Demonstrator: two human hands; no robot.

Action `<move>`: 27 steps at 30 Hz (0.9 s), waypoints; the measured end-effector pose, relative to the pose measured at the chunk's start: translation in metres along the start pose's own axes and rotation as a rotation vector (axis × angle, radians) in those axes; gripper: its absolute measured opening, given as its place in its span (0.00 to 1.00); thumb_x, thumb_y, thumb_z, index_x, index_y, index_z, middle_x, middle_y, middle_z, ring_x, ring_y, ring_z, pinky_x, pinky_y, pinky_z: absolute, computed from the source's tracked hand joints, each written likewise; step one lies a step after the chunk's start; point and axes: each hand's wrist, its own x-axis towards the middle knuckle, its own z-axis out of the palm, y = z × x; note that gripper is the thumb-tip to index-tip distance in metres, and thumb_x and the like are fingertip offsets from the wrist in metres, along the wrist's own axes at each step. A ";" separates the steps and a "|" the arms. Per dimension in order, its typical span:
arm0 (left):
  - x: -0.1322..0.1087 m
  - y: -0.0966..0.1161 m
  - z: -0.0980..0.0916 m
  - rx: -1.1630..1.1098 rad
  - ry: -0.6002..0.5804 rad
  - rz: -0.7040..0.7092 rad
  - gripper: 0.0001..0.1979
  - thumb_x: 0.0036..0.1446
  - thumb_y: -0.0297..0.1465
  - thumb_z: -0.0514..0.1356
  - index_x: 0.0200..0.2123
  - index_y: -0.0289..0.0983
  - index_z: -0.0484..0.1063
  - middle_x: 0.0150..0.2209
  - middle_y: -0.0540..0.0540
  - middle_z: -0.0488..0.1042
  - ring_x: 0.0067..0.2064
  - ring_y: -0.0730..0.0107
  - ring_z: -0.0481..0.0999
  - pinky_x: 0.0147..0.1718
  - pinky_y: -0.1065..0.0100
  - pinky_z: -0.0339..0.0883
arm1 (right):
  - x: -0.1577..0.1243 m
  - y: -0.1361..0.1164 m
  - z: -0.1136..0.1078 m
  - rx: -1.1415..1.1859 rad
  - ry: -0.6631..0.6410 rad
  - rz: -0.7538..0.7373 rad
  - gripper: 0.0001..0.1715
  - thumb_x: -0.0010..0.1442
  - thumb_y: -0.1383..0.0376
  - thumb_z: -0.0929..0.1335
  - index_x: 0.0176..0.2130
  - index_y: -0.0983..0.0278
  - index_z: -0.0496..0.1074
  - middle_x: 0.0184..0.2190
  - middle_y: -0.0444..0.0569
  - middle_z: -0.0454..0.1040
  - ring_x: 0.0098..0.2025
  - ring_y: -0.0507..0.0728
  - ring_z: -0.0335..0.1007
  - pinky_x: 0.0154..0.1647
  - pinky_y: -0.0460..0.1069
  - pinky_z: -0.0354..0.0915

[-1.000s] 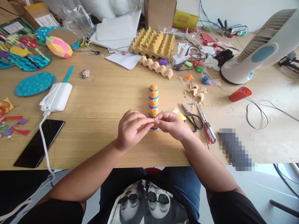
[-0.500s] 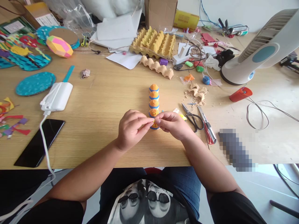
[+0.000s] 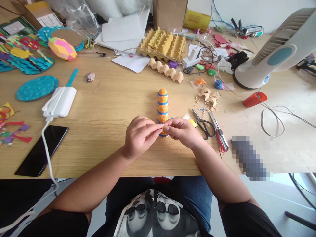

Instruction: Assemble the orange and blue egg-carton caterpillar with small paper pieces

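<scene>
A strip of egg-carton cups, orange on top with blue and white bands, stands lengthwise on the table in front of me. Small yellow curls decorate its near cups. Over that near end, my left hand has thumb and forefinger pinched together. My right hand pinches from the other side, its fingertips meeting the left ones. Between them shows a tiny yellow piece, partly hidden by the fingers. Beside my right hand lie a yellow packet, scissors and a red-handled utility knife.
Farther back are a yellow egg tray, a bare carton strip and carton scraps. A white fan and a red cylinder stand right. Left lie a phone, a cabled power bank and a blue disc.
</scene>
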 end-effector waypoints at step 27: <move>0.000 -0.001 0.002 0.013 0.034 0.029 0.10 0.57 0.24 0.68 0.43 0.39 0.78 0.34 0.47 0.79 0.36 0.68 0.74 0.39 0.64 0.70 | 0.000 -0.004 0.005 -0.080 0.025 -0.111 0.19 0.56 0.52 0.76 0.33 0.67 0.77 0.22 0.41 0.66 0.25 0.48 0.59 0.26 0.46 0.56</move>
